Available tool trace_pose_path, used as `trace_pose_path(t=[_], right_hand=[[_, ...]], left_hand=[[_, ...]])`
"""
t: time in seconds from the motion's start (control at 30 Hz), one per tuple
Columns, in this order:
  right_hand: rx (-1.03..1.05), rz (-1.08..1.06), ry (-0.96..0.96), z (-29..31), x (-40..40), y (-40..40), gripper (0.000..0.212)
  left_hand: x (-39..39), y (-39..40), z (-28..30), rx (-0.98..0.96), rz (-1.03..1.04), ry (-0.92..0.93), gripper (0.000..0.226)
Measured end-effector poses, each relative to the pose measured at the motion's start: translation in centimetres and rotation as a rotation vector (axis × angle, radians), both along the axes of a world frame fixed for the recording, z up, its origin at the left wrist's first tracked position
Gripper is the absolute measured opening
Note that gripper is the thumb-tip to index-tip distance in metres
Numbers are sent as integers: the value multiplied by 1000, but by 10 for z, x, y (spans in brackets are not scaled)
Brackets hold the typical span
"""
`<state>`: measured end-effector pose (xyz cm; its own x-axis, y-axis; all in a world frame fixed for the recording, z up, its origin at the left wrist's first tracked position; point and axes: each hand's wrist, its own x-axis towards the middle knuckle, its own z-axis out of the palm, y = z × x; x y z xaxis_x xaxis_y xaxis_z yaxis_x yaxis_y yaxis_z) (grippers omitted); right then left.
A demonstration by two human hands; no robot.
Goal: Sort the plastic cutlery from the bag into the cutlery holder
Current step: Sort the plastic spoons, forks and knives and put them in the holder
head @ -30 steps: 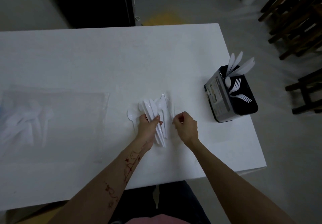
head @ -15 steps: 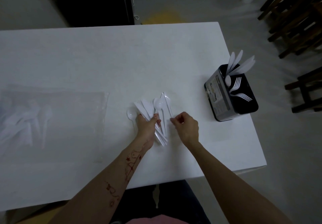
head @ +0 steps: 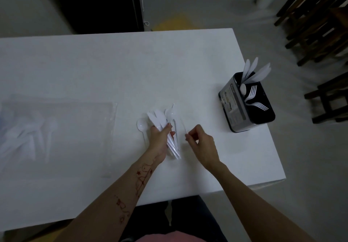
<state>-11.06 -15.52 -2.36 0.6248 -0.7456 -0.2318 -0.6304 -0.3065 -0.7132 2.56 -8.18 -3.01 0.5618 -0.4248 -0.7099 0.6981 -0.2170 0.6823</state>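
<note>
The job looks partly done: at the right of the frame the black cutlery holder [head: 246, 102] already stands with knives, a spoon and forks in it, while the clear plastic bag [head: 56, 134] at the left edge still shows several white pieces inside. At centre, the left hand [head: 160, 138] grips a fanned bunch of white plastic cutlery [head: 160, 118]; one spoon [head: 141, 126] lies on the white table [head: 113, 72] just beside it. The right hand [head: 201, 142] pinches one thin piece whose kind I cannot tell. Compared with half a second ago, the bunch is fanned tighter and the right hand has drawn slightly away from it.
</note>
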Motion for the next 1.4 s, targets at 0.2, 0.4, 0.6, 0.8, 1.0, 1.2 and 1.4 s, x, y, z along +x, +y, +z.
trace_pose_path(t=[0.2, 0.4, 0.6, 0.8, 1.0, 1.2, 1.4], right_hand=[[-82, 159, -79, 8, -9, 12, 13], [-229, 234, -92, 21, -22, -4, 9], [-278, -14, -278, 76, -28, -66, 9], [-222, -350, -477, 128, -40, -143, 14], [-154, -480, -537, 122, -52, -183, 16], [-176, -416, -473, 102, -50, -198, 13], [-169, -398, -439, 90, -52, -201, 14]], left_hand=[[-6, -9, 10, -13, -45, 66, 66], [-12, -30, 18, -25, -97, 6, 42], [1, -99, 76, -222, -67, -136, 32], [-7, -203, 144, -497, -4, -149, 21], [-36, -253, 138, -503, 14, -184, 20], [-60, -255, 107, -377, -170, -532, 36], [-69, -259, 101, -337, -252, -592, 45]])
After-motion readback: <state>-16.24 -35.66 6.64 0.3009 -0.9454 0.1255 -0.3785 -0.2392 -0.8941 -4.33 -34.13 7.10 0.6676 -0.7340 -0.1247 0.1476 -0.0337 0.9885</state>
